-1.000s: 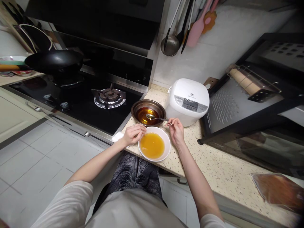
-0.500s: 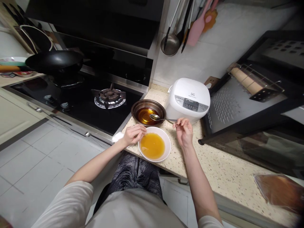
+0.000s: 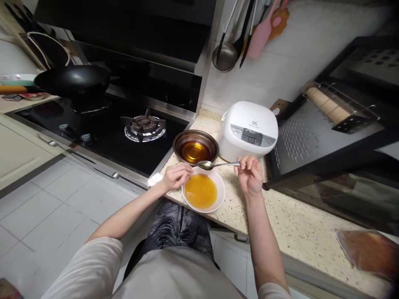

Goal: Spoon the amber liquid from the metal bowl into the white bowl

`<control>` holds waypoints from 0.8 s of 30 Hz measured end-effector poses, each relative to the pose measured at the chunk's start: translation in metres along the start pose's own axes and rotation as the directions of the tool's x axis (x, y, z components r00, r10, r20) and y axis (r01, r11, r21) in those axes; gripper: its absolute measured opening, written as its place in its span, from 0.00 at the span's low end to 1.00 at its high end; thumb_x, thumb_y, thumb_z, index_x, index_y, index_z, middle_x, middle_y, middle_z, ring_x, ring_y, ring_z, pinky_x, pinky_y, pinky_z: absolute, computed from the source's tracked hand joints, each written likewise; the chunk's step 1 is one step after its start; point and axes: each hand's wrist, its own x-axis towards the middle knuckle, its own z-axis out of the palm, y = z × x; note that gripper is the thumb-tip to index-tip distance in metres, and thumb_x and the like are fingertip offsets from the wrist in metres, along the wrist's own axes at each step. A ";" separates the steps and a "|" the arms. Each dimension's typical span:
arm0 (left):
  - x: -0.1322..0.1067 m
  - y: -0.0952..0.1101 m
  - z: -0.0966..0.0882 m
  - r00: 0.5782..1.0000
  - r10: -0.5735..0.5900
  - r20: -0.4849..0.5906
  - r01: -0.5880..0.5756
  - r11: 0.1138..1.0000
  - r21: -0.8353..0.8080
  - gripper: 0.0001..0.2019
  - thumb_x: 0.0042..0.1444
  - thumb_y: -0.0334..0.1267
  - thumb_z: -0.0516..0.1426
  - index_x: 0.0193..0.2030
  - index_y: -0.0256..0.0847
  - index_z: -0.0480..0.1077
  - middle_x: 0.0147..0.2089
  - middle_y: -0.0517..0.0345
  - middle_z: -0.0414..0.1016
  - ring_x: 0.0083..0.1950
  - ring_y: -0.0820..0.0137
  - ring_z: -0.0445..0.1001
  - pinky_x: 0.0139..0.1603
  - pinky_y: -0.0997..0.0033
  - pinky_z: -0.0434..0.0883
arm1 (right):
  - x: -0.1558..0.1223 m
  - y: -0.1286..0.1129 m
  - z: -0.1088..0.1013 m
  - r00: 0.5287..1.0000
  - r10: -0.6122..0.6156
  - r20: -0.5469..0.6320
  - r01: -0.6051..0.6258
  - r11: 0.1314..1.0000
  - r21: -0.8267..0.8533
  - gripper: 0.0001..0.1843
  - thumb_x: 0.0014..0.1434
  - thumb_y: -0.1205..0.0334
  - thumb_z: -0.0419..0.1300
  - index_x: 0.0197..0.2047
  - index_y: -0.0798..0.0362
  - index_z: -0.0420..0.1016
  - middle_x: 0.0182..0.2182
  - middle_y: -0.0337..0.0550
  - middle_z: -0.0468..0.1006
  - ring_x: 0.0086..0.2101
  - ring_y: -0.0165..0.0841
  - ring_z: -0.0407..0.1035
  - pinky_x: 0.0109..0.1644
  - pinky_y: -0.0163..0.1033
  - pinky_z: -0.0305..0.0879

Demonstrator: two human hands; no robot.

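My right hand point(image 3: 250, 174) pinches the handle end of a metal spoon point(image 3: 206, 165), held level. The spoon's bowl hangs between the two bowls, over the far rim of the near one. That near bowl point(image 3: 221, 189) is white and holds yellow-orange liquid point(image 3: 201, 191). My left hand point(image 3: 177, 176) is closed on its upper left rim. Just behind it stands a dark metal bowl point(image 3: 214, 143) with amber, oil-like liquid point(image 3: 195, 152) in it.
A white rice cooker point(image 3: 251, 128) stands behind my right hand. On the left is a gas stove point(image 3: 145, 124) with a black wok point(image 3: 71, 79). A black oven point(image 3: 311, 153) borders the right side. A bagged brown item point(image 3: 368, 251) lies on the counter point(image 3: 299, 216).
My right hand has drawn the spoon toward me and slightly right, from above the dark metal bowl to the white bowl's far rim. My left hand stays on the white bowl.
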 end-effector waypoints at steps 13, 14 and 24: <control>-0.002 -0.001 0.001 1.000 -0.022 0.000 0.022 1.000 -0.008 0.12 0.67 0.30 0.50 0.39 0.37 0.76 0.39 0.50 0.82 0.46 0.65 0.81 0.47 0.62 0.80 | -0.004 -0.002 0.002 0.990 0.037 0.134 -0.022 0.993 -0.113 0.24 0.61 0.42 0.63 0.22 0.48 0.66 0.19 0.38 0.59 0.23 0.34 0.57 0.21 0.39 0.55; -0.002 -0.001 0.001 1.000 -0.021 0.000 0.021 1.000 -0.009 0.12 0.67 0.30 0.50 0.39 0.37 0.76 0.39 0.50 0.82 0.46 0.65 0.81 0.47 0.62 0.80 | -0.005 -0.002 0.002 0.989 0.035 0.142 -0.018 0.993 -0.117 0.24 0.61 0.42 0.63 0.22 0.49 0.66 0.19 0.38 0.59 0.23 0.34 0.56 0.21 0.38 0.55; -0.001 -0.001 0.001 1.000 -0.003 -0.006 0.003 1.000 -0.010 0.12 0.67 0.29 0.51 0.40 0.37 0.76 0.39 0.50 0.82 0.46 0.65 0.81 0.46 0.63 0.80 | -0.008 -0.002 -0.003 0.969 0.013 0.248 0.033 0.983 -0.181 0.22 0.64 0.46 0.61 0.24 0.50 0.70 0.20 0.39 0.62 0.23 0.32 0.59 0.25 0.39 0.57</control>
